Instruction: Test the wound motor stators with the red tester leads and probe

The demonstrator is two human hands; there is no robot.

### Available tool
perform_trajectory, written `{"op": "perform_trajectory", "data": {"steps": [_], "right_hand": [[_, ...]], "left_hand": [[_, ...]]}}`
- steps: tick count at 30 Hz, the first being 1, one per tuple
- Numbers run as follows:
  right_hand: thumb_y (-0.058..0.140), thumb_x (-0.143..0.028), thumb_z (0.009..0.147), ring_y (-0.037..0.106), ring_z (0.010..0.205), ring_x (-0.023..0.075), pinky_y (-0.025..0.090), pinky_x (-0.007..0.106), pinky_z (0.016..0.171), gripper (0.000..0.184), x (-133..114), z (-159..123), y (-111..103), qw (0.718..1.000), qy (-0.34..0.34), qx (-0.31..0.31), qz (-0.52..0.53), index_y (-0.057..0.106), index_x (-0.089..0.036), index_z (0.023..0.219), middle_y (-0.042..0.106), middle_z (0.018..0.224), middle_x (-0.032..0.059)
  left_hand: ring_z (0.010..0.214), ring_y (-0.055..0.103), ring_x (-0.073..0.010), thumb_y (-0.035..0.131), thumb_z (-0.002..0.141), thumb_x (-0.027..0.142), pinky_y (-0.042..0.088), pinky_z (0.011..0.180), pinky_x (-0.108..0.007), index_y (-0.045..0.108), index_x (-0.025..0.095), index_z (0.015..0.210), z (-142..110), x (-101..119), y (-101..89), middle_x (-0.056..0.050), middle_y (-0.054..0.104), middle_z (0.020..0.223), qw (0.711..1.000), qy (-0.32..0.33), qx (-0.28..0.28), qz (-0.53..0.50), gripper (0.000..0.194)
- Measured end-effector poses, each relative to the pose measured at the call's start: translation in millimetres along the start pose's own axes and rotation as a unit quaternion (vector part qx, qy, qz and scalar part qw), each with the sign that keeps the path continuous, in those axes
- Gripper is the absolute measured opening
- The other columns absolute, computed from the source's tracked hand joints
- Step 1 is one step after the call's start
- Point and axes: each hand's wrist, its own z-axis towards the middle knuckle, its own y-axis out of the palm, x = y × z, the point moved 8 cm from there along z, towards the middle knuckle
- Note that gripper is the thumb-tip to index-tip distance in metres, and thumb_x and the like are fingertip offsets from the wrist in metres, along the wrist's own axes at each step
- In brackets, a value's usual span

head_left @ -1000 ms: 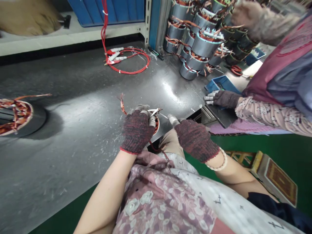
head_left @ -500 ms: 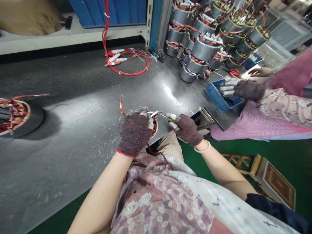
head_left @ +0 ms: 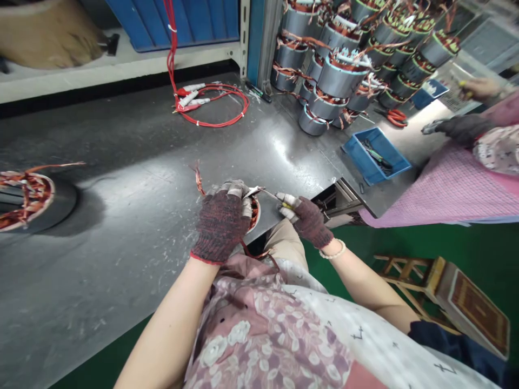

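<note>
My left hand point(head_left: 225, 219), in a dark knitted glove with whitish fingertips, lies over a motor stator point(head_left: 254, 213) at the table's front edge. Its fingers are closed at a white strip point(head_left: 253, 191) on the stator's top; most of the stator is hidden beneath the hand. In my right hand point(head_left: 304, 216), gloved alike, is a thin screwdriver-like tool point(head_left: 287, 205) with a yellow handle. The tool's slim metal shaft points left and reaches the white strip. A bundle of copper wire ends point(head_left: 198, 181) sticks up beyond my left hand.
Another stator point(head_left: 60, 197) stands at the left. Red test leads point(head_left: 219, 125) lie coiled at the back. Stacked stators point(head_left: 340, 75) rise at the back right, near a blue bin point(head_left: 375, 156) of tools and red-handled pliers point(head_left: 396, 118). A co-worker's gloved hand point(head_left: 458, 128) is farther right.
The co-worker's hands have moved right, away from the blue bin, and one now holds a yellow-handled item. My own hands stay almost in place, the tool's shaft still at the white strip.
</note>
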Motion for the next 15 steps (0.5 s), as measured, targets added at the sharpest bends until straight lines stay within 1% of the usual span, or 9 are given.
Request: {"op": "perform_trajectory", "data": {"steps": [2,3,5,7,9,10,12,14,15], "right_hand": [[0.068,-0.040,0.102,0.073,0.111,0.0234,0.059,0.040,0.100,0.042,4,-6,9,0.982,0.090,-0.013,0.164,0.072,-0.022,0.140,0.077,0.128,0.0109],[0.072,-0.043,0.098,0.073,0.106,0.0224,0.061,0.039,0.095,0.047,3,-11,14,0.956,0.142,-0.027,0.253,0.071,-0.022,0.140,0.078,0.125,0.0096],[0.078,-0.047,0.092,0.073,0.088,0.0180,0.062,0.032,0.078,0.055,-5,-19,22,0.879,0.242,-0.059,0.407,0.070,-0.021,0.141,0.079,0.112,0.0074],[0.081,-0.047,0.089,0.068,0.073,0.0136,0.057,0.024,0.063,0.057,-20,-22,22,0.803,0.304,-0.083,0.506,0.070,-0.019,0.138,0.078,0.102,0.0069],[0.078,-0.047,0.091,0.065,0.068,0.0117,0.049,0.020,0.053,0.055,-33,-17,15,0.773,0.322,-0.097,0.537,0.070,-0.018,0.136,0.077,0.102,0.0087],[0.075,-0.048,0.093,0.064,0.067,0.0118,0.047,0.020,0.050,0.053,-37,-12,11,0.787,0.316,-0.101,0.520,0.070,-0.018,0.136,0.077,0.101,0.0091],[0.067,-0.046,0.098,0.065,0.067,0.0139,0.049,0.022,0.050,0.050,-43,1,-1,0.873,0.252,-0.100,0.406,0.069,-0.018,0.138,0.077,0.098,0.0089],[0.061,-0.041,0.102,0.070,0.073,0.0190,0.058,0.029,0.060,0.043,-53,14,-19,0.972,0.114,-0.060,0.194,0.069,-0.019,0.138,0.078,0.098,0.0098],[0.059,-0.036,0.102,0.073,0.078,0.0223,0.061,0.033,0.066,0.040,-62,17,-27,0.996,0.027,-0.034,0.077,0.071,-0.019,0.136,0.078,0.099,0.0110]], "left_hand": [[0.122,0.070,-0.0364,0.050,0.099,0.026,0.051,0.109,-0.051,0.073,0.015,0.121,-2,1,1.2,-0.018,0.077,0.129,1.000,0.019,0.008,0.008,0.033],[0.125,0.069,-0.0363,0.051,0.098,0.025,0.050,0.111,-0.051,0.072,0.015,0.123,-3,2,1.9,-0.018,0.076,0.132,0.999,0.032,0.012,0.009,0.034],[0.131,0.067,-0.0357,0.054,0.096,0.023,0.048,0.114,-0.051,0.072,0.015,0.126,-5,5,3.4,-0.017,0.074,0.137,0.998,0.057,0.014,0.011,0.036],[0.134,0.065,-0.0348,0.053,0.096,0.021,0.047,0.116,-0.051,0.072,0.017,0.127,-5,7,4.3,-0.016,0.074,0.138,0.998,0.066,0.007,0.017,0.037],[0.134,0.066,-0.0341,0.052,0.096,0.021,0.046,0.117,-0.051,0.073,0.017,0.127,-4,8,3.2,-0.016,0.074,0.138,0.997,0.070,0.002,0.026,0.037],[0.134,0.066,-0.0343,0.052,0.096,0.020,0.046,0.117,-0.051,0.073,0.015,0.127,-4,9,1.9,-0.017,0.074,0.137,0.997,0.074,0.001,0.031,0.038],[0.134,0.065,-0.0356,0.053,0.095,0.019,0.047,0.116,-0.052,0.073,0.013,0.128,-3,11,-2.0,-0.019,0.074,0.135,0.996,0.077,0.003,0.047,0.039],[0.132,0.066,-0.0361,0.055,0.093,0.018,0.050,0.113,-0.053,0.073,0.013,0.129,-3,14,-6.3,-0.019,0.075,0.133,0.996,0.068,0.002,0.063,0.041],[0.129,0.068,-0.0355,0.056,0.092,0.017,0.052,0.112,-0.052,0.073,0.014,0.129,-3,15,-7.2,-0.019,0.076,0.131,0.996,0.064,-0.005,0.066,0.041]]}}
